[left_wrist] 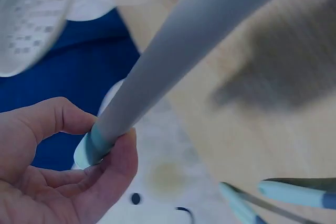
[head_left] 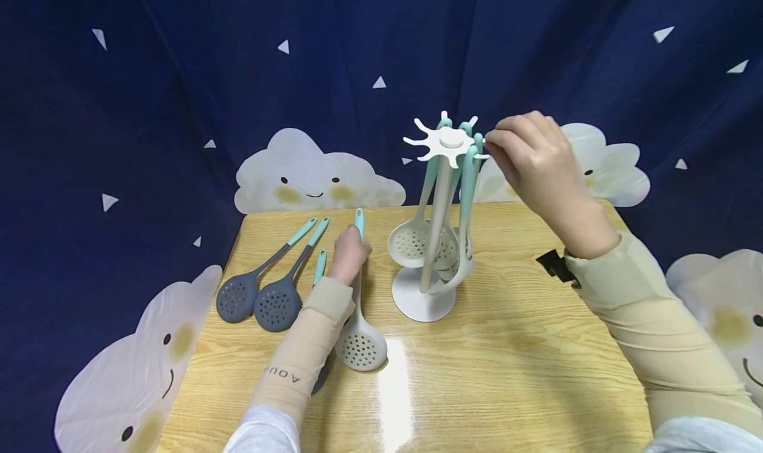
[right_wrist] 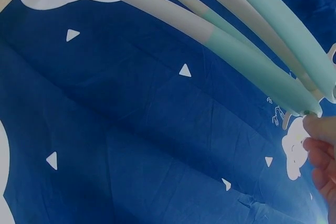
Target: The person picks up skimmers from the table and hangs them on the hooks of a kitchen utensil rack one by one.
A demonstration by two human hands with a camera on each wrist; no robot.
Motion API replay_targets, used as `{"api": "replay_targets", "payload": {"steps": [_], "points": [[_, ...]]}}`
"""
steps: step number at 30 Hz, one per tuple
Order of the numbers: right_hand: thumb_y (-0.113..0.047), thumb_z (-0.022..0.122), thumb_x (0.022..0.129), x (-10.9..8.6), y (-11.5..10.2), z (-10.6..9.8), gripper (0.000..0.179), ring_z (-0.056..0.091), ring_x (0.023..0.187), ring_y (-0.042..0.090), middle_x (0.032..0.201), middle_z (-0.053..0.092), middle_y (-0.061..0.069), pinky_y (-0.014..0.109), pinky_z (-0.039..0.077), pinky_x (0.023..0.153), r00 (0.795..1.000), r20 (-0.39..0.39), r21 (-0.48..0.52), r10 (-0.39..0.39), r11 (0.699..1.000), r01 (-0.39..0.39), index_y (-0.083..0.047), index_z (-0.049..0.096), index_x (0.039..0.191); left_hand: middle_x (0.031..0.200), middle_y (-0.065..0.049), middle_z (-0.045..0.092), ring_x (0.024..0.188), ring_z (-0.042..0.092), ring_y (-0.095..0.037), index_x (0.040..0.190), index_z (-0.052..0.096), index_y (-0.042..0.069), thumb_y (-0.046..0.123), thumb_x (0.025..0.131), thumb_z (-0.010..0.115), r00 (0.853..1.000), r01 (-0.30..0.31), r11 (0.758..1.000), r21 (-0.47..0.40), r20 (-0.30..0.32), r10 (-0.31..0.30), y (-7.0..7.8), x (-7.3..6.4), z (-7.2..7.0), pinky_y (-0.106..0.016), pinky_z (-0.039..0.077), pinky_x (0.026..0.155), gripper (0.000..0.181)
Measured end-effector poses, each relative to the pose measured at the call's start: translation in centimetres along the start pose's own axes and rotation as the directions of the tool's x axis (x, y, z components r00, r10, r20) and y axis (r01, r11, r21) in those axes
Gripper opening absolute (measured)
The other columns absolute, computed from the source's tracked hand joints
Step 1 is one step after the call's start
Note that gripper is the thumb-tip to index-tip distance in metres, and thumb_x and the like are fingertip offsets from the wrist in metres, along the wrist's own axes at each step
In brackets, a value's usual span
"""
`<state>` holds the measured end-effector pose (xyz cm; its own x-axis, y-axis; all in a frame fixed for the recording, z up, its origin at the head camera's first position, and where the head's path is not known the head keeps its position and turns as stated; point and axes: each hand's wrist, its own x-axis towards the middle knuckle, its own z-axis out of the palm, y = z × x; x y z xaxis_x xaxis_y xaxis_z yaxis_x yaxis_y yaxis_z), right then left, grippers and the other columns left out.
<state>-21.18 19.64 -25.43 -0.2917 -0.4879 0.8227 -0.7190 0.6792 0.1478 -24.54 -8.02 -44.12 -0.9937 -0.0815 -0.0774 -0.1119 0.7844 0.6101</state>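
Note:
My left hand (head_left: 349, 255) pinches the teal handle of a light grey skimmer (head_left: 361, 349), whose perforated head points toward the front of the table. The left wrist view shows thumb and fingers on that handle's teal end (left_wrist: 89, 150). At the upper right, my right hand (head_left: 532, 158) is at a white utensil stand (head_left: 424, 302) with hooked arms. Its fingertips pinch the end of a teal handle (right_wrist: 262, 74) hanging there; which head belongs to it is hard to tell. Several light grey utensils hang on the stand, including a skimmer (head_left: 410, 242).
Two dark blue skimmers, the outer one (head_left: 236, 299) and its neighbour (head_left: 277, 306), lie on the left of the wooden table (head_left: 512, 373). Another dark utensil with a teal handle (head_left: 320, 265) is partly hidden under the left forearm. A dark blue curtain (head_left: 357, 36) stands behind.

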Motion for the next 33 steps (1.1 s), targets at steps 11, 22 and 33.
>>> {"api": "replay_targets", "payload": {"steps": [11,22,33], "points": [[0.015,0.069,0.089,0.1,0.0,0.1,0.006,0.058,0.080,0.043,0.092,0.066,0.026,0.051,0.047,0.067,1.000,-0.014,0.017,-0.001,1.000,0.001,0.014,0.067,0.095,0.095,-0.024,0.060,0.074,0.059,-0.031,0.128,0.053,-0.016,-0.004,0.092,0.067,0.962,-0.228,0.967,-0.114,-0.181,0.206,3.3,-3.2,-2.8,-0.045,0.057,0.066,0.041],[0.016,0.068,0.089,0.1,0.0,0.0,0.006,0.058,0.079,0.042,0.093,0.066,0.026,0.049,0.047,0.065,1.000,-0.007,0.000,-0.001,1.000,0.001,0.015,0.067,0.095,0.095,-0.024,0.064,0.075,0.064,-0.037,0.123,0.057,-0.012,-0.009,0.083,0.066,0.783,-0.500,0.859,-0.109,-0.480,0.395,6.6,-7.5,-6.0,-0.051,0.057,0.065,0.041],[0.016,0.068,0.089,0.0,0.1,0.0,0.007,0.058,0.079,0.041,0.093,0.065,0.026,0.049,0.046,0.065,1.000,0.000,0.003,0.003,1.000,-0.003,0.015,0.067,0.095,0.091,-0.022,0.062,0.067,0.069,-0.031,0.116,0.055,-0.012,-0.010,0.079,0.065,0.593,-0.677,0.736,-0.013,-0.603,0.534,8.3,-10.5,-6.7,-0.039,0.059,0.056,0.038]]}}
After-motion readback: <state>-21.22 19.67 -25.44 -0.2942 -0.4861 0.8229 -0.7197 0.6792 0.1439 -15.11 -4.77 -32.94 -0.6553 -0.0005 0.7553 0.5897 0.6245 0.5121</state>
